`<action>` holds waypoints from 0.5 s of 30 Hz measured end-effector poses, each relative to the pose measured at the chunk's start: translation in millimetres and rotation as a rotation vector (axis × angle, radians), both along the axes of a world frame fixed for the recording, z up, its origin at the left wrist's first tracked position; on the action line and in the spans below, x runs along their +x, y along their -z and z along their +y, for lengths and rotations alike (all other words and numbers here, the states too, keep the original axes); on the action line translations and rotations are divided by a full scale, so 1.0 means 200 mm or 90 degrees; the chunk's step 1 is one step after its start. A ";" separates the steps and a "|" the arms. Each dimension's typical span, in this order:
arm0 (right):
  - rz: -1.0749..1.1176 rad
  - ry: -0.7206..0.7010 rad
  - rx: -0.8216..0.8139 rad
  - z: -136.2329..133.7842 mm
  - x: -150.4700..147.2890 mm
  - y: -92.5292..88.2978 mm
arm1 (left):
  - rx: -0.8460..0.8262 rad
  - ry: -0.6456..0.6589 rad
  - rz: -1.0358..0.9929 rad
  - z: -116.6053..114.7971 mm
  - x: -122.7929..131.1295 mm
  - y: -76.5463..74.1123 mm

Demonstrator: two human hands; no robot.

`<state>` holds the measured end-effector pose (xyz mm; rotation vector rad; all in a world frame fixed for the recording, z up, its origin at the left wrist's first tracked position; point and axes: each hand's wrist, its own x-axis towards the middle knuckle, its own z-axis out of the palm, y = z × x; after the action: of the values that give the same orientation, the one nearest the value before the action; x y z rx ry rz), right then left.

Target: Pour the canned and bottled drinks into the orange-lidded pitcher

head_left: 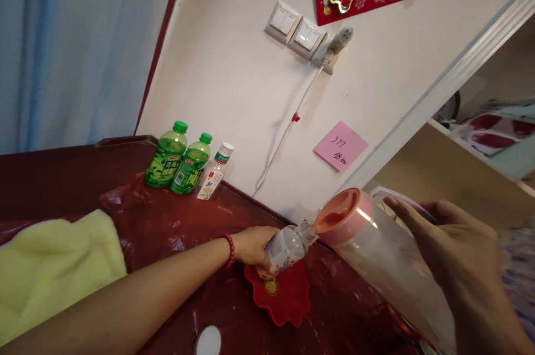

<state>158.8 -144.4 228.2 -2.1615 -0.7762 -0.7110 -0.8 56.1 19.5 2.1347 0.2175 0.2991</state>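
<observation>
My left hand (253, 244), with a red bead bracelet at its wrist, is wrapped round a clear plastic bottle (286, 248). The bottle has no cap on and leans with its mouth up to the right, above a red scalloped dish (288, 296). My right hand (453, 243) grips a translucent pitcher (397, 254) with an orange lid (339, 213). The pitcher is tilted, its spout right at the bottle's mouth. Whether liquid is flowing I cannot make out. A white cap (208, 341) lies on the table near the bottom edge.
Two green-capped bottles (167, 157) and a white-capped bottle (216, 172) stand at the back of the dark red table (167, 221). A yellow towel (62, 271) lies at left. A cord (288, 126) hangs from a wall socket. Shelves (418, 160) are at right.
</observation>
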 end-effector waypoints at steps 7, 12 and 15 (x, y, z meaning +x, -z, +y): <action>0.003 0.007 0.003 0.00 -0.01 -0.01 | -0.007 -0.009 0.006 0.00 0.00 0.00; 0.012 0.006 0.017 0.00 -0.01 -0.01 | -0.012 0.000 0.001 0.00 0.00 0.01; 0.010 0.003 0.013 0.00 -0.01 -0.01 | -0.010 0.007 -0.018 0.01 0.00 0.01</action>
<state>156.2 -144.3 230.2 -2.1485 -0.7537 -0.7008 0.1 57.6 17.2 2.1138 0.1916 0.3208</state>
